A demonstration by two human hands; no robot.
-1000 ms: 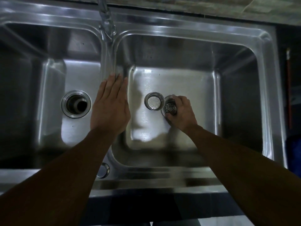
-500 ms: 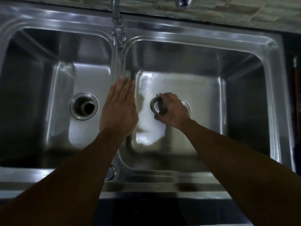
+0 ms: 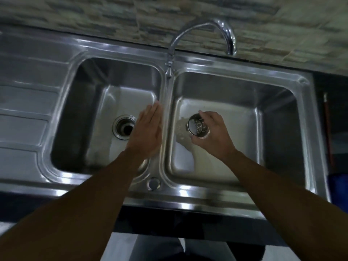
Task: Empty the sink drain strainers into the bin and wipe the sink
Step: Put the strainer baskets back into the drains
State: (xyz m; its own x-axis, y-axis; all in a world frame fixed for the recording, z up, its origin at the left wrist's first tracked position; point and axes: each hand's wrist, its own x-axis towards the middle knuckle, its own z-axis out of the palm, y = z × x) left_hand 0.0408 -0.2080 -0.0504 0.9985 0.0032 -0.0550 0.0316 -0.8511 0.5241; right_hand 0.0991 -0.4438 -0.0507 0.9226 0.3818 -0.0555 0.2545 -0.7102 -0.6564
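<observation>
A steel double sink (image 3: 222, 68) fills the view. My right hand (image 3: 212, 136) is over the right basin and grips a perforated metal drain strainer (image 3: 197, 126), tilted on its side with its open mouth facing left. My hand hides the right basin's drain. My left hand (image 3: 146, 132) lies flat, fingers together, over the divider between the basins and holds nothing. The left basin's drain (image 3: 124, 127) is an open dark hole with no strainer in it.
A curved chrome tap (image 3: 197, 32) rises from the divider at the back. A ribbed draining board (image 3: 24, 110) lies to the left. A round overflow cap (image 3: 153, 183) sits on the front rim. A dark gap with a red-handled object (image 3: 327, 125) is at the right.
My right hand has lifted the strainer off the basin floor and tilted it sideways. The view has pulled back and up, showing the tap. My left hand stays on the divider.
</observation>
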